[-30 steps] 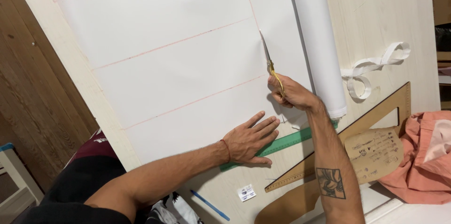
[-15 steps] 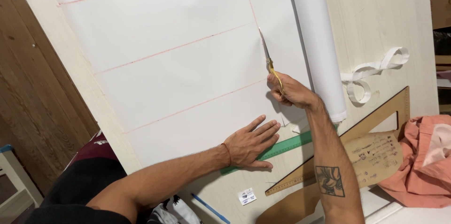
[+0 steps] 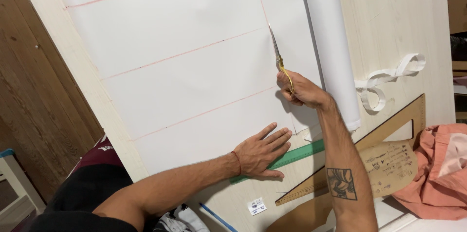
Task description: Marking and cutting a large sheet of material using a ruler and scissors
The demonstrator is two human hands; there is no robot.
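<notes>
- The right hand (image 3: 302,90) is closed around the gold handles of a pair of scissors (image 3: 280,62), fingers curled tight through the loops, so nothing of the palm shows.
- The scissor blades point away from the person, toward the far end of the table, and lie along a red line drawn lengthwise on the white sheet (image 3: 185,66); how wide the blades stand apart I cannot tell from here.
- The left hand (image 3: 262,151) lies flat on the near part of that sheet, fingers stretched out and slightly spread, gripping nothing, only pressing the material down.
- Its fingertips reach just to the left of the cut, and the heel of the hand rests by a green ruler (image 3: 292,156) that runs under the sheet's near edge.
- The sheet covers most of the pale wooden table (image 3: 389,18) and carries several red lines across its width.
- Just to the right of the scissors lies a white roll (image 3: 331,47) of the same material, running from far to near.
- Further right, a loop of white tape (image 3: 384,79) sits on the bare wood.
- Near the right forearm rests a wooden set square (image 3: 394,120) with a brown paper pattern piece (image 3: 389,161) beside it.
- A salmon-coloured cloth (image 3: 438,173) is bunched at the right near corner.
</notes>
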